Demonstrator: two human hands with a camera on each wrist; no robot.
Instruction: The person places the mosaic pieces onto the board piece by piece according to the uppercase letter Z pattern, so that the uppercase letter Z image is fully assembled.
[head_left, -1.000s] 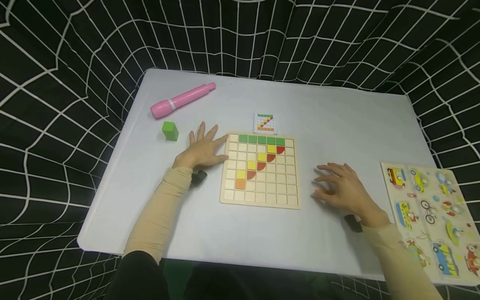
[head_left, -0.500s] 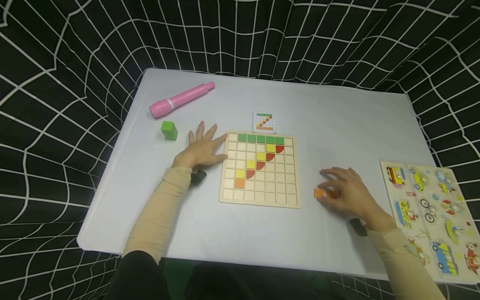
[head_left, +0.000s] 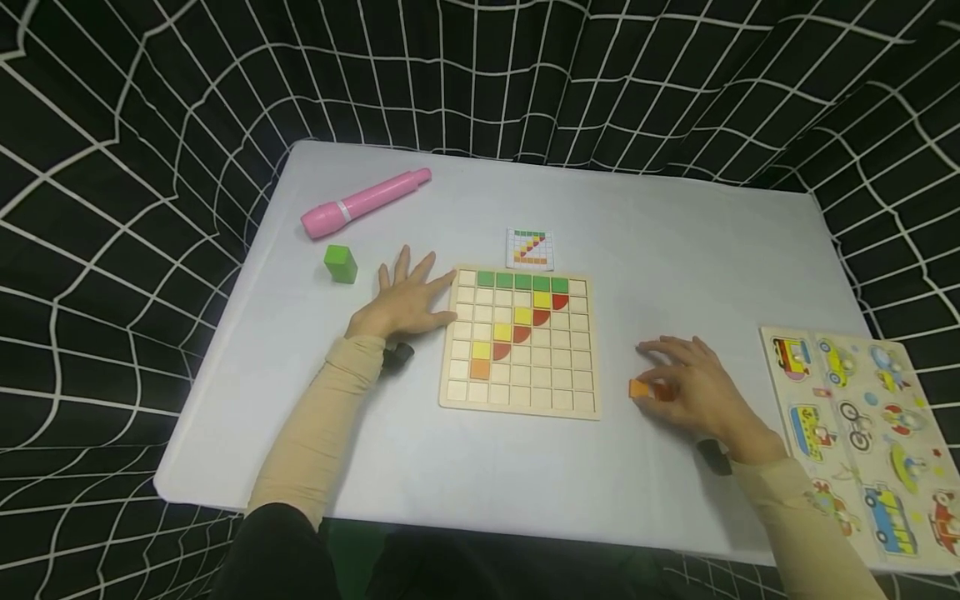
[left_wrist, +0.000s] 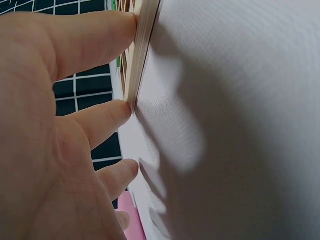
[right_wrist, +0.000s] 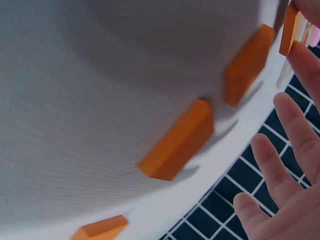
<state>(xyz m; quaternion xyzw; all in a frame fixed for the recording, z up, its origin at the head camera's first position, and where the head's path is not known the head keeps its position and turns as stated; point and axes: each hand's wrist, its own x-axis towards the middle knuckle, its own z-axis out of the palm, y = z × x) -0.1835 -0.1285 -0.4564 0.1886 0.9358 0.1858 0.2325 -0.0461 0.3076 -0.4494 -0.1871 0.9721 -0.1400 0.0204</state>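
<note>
My left hand (head_left: 401, 304) is spread on the table, its thumb and index finger touching the left edge of a wooden grid board (head_left: 520, 402). In the left wrist view, those fingertips meet the board's side (left_wrist: 142, 50). To the right of the board, my right hand (head_left: 693, 390) pinches a small orange tile (head_left: 639, 389) between thumb and index finger; the right wrist view shows this orange tile (right_wrist: 290, 31) at the fingertips. Several loose orange tiles (right_wrist: 180, 142) lie under that hand. On the board sit green, yellow and red tiles, plus one orange tile (head_left: 480, 368) at lower left.
Behind the board lies a small pattern card (head_left: 530, 248). A green block (head_left: 341, 263) and a pink microphone-shaped object (head_left: 367, 201) are at the back left. A vehicle picture puzzle board (head_left: 862, 383) covers the right end of the table. Dark netted curtains (head_left: 525, 75) surround the table.
My right hand has shifted slightly right, and the orange tile at its fingertips now shows more plainly. The left hand and the tiles on the board have kept their places.
</note>
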